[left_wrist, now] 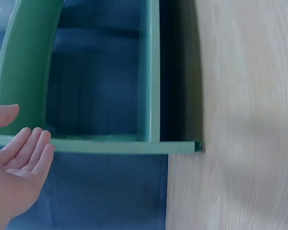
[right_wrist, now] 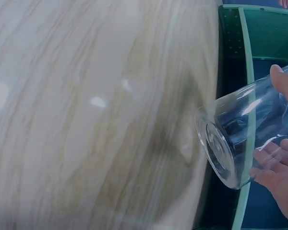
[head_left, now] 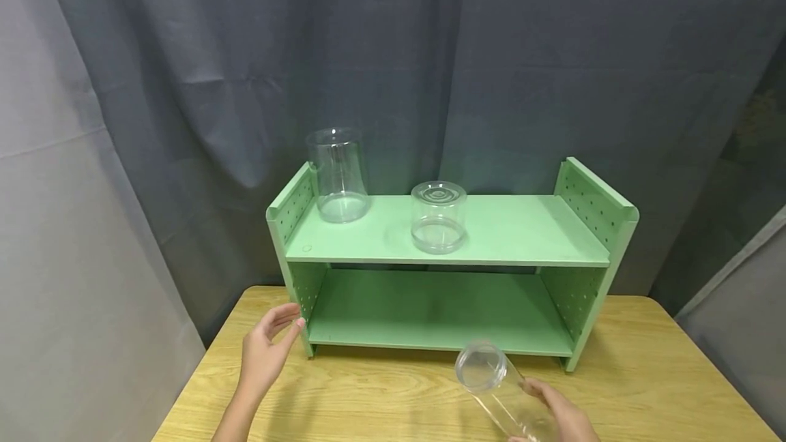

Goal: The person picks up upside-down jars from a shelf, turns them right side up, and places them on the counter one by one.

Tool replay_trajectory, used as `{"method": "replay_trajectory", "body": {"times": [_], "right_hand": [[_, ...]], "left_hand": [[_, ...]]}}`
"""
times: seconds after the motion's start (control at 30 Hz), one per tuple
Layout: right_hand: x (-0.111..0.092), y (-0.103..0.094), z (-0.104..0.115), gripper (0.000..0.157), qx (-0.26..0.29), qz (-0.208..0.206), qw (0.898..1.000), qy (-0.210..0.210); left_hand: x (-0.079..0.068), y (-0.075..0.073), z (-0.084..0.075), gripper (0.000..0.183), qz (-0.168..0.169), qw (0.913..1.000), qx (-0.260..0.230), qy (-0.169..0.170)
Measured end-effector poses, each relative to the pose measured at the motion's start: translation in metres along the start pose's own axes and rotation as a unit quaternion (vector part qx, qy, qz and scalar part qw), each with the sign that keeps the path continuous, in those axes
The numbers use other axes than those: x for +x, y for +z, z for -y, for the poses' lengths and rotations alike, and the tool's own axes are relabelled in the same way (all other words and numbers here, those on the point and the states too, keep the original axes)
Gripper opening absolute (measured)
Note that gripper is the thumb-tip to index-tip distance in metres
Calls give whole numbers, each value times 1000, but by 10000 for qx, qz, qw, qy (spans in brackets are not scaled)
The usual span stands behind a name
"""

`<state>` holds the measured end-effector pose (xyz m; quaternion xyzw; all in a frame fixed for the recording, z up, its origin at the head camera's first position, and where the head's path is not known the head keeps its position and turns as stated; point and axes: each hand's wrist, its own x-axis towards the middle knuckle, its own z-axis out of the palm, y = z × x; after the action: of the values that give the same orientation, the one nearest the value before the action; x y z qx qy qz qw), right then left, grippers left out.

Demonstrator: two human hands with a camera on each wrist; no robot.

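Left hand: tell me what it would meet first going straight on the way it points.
The left hand would likely meet the green rack's left side panel first, though depth is unclear.

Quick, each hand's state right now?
Left hand: open, holding nothing.
Right hand: closed around a clear container, held tilted.

Soft light, glare on tabletop (right_wrist: 101,124) and clear jar (right_wrist: 237,129), faint shadows, bluish wrist views
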<state>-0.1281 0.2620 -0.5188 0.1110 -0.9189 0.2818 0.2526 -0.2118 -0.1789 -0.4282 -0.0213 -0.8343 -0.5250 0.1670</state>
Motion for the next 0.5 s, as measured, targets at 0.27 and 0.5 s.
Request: {"method": "replay_trajectory", "body": {"times": [0.27,0.5], "right_hand": [[9,-6,-17,78,722,596,9951,312],[15,-12,-40,69,1231,1024,9837,818]], "left_hand": [[24,-13,7,35,-268,9989,-342,-188],[43,-12,13,31,-564,9920,-1069,-369]]}}
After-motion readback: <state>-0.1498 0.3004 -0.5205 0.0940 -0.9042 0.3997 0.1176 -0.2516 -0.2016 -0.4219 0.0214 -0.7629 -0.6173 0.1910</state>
